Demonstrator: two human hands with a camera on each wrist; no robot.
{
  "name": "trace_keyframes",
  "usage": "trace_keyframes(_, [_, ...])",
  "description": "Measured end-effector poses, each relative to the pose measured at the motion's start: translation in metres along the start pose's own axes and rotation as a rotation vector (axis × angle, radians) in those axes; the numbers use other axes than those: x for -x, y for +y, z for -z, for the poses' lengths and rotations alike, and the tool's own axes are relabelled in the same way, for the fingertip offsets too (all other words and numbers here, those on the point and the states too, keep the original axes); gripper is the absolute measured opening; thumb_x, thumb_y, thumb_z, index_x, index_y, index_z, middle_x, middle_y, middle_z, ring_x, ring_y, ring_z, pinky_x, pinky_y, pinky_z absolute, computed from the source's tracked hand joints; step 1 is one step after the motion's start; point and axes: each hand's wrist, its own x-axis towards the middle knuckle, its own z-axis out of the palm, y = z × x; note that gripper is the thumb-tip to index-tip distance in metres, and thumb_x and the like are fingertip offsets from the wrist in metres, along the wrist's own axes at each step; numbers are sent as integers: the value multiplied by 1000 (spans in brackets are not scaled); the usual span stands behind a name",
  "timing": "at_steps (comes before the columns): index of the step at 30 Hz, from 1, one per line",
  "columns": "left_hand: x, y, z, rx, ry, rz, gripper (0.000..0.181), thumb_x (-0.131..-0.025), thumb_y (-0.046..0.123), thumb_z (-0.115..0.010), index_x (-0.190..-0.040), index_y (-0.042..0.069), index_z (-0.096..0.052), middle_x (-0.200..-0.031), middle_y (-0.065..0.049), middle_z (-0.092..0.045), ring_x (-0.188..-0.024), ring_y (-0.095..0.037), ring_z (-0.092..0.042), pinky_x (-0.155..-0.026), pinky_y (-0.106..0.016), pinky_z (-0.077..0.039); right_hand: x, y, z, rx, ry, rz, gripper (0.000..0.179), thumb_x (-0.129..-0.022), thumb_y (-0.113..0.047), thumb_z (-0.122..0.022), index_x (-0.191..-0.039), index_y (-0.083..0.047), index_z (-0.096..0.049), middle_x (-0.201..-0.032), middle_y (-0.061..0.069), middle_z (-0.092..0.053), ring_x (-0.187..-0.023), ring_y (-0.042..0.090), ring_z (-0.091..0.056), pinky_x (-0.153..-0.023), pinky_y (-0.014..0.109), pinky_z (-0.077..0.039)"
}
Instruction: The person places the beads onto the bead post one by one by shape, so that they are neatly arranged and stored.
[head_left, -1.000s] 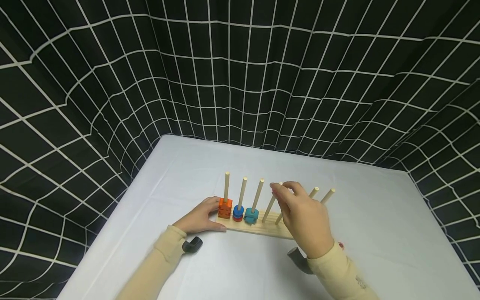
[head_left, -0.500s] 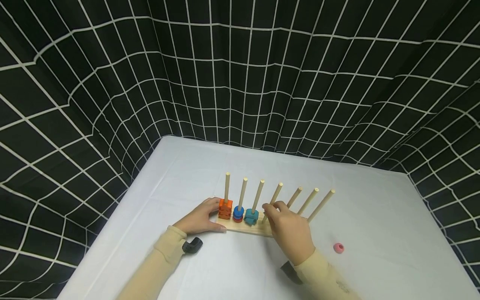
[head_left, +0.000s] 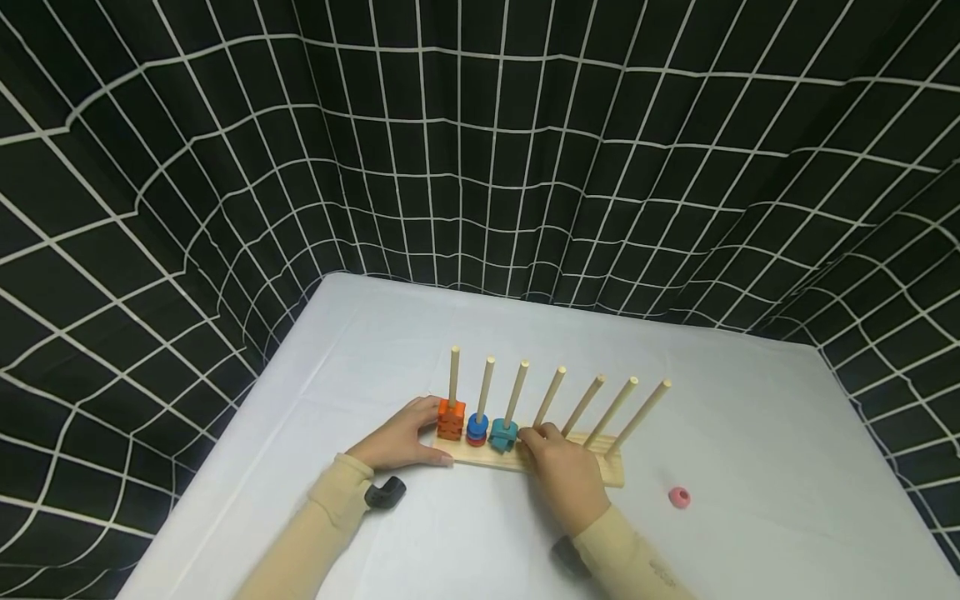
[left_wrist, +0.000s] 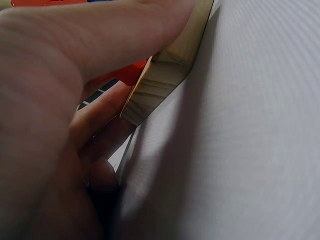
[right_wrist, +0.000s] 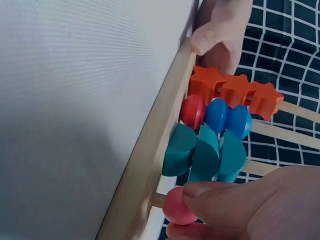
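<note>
A wooden peg board point(head_left: 480, 455) with several upright pegs stands on the table. My left hand point(head_left: 405, 435) grips its left end, thumb along the front edge and fingers behind. With thumb and fingers, my right hand point(head_left: 566, 475) pinches a pink bead point(right_wrist: 177, 207) threaded on the fourth peg, close above the board; the hand hides this bead in the head view. Left of it, the first three pegs carry orange star pieces point(right_wrist: 207, 82), a red disc point(right_wrist: 193, 111) below blue discs point(right_wrist: 216, 115), and teal half-round pieces point(right_wrist: 181, 150).
Another pink bead point(head_left: 679, 497) lies on the white-covered table to the right of the board. Bare pegs point(head_left: 639, 419) rise from the board's right part. A black curtain with a white grid point(head_left: 517, 150) surrounds the table's back and sides.
My right hand has come down and leftward from the top of the fourth peg to near its base, uncovering the right-hand pegs and the loose bead. The left hand stays put.
</note>
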Motion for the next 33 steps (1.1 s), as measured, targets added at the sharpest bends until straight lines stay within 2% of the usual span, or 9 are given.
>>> trace_keyframes(6, [1, 0, -1, -2, 3, 28, 81, -69, 56, -78, -136, 19, -53, -147, 0, -40, -139, -22, -31, -114, -47, -26, 4, 0, -2, 7, -28, 1, 17, -81, -18, -76, -97, -18, -72, -84, 1, -67, -54, 15, -61, -41, 28, -47])
trace_keyframes(14, [1, 0, 0, 2, 10, 11, 79, -70, 56, -78, -136, 20, -53, -145, 1, -41, -138, -21, -32, -113, -47, -27, 8, -1, -2, 23, -46, 9, 24, -79, -15, -77, -102, -18, -72, -91, 5, -70, -59, 16, -65, -42, 27, -48])
trace_keyframes(19, [1, 2, 0, 11, 5, 0, 77, -71, 54, -78, -136, 22, -52, -143, 3, -43, -136, -20, -34, -112, -47, -29, 18, -2, 15, 20, -16, -1, 35, -75, -15, -80, -109, -20, -71, -105, 8, -71, -66, 19, -69, -43, 28, -48])
trace_keyframes(21, [1, 2, 0, 9, 4, 4, 77, -71, 54, -78, -136, 22, -52, -143, 3, -43, -137, -20, -33, -113, -47, -28, 22, -3, 27, 24, -20, -12, 40, -73, -16, -82, -111, -20, -71, -105, 6, -70, -66, 18, -68, -43, 27, -47])
trace_keyframes(23, [0, 2, 0, 5, 6, 4, 77, -71, 54, -78, -136, 22, -53, -143, 3, -43, -137, -20, -33, -113, -47, -28, 27, -3, 39, 23, -29, -35, 40, -71, -18, -84, -109, -19, -71, -97, 3, -71, -61, 16, -65, -41, 25, -45])
trace_keyframes(27, [0, 1, 0, -5, 2, 7, 78, -71, 55, -78, -136, 21, -53, -144, 3, -42, -138, -20, -32, -113, -46, -27, 39, 8, 67, 13, -67, -142, 26, -74, -20, -82, -97, -14, -71, -73, -1, -68, -50, 13, -57, -39, 28, -41])
trace_keyframes(29, [0, 1, 0, -9, -6, 7, 78, -71, 55, -78, -136, 21, -53, -145, 3, -41, -138, -20, -31, -114, -46, -27, 46, 19, 80, 2, -135, -238, 21, -78, -21, -78, -95, -11, -71, -63, 1, -65, -44, 12, -51, -37, 28, -39])
trace_keyframes(33, [0, 1, 1, -12, -9, 15, 77, -71, 55, -78, -136, 21, -53, -145, 3, -41, -138, -20, -31, -114, -45, -27, 60, 52, 97, -25, -312, -446, 29, -87, -24, -70, -102, 1, -67, -65, 8, -66, -43, 13, -51, -38, 29, -43])
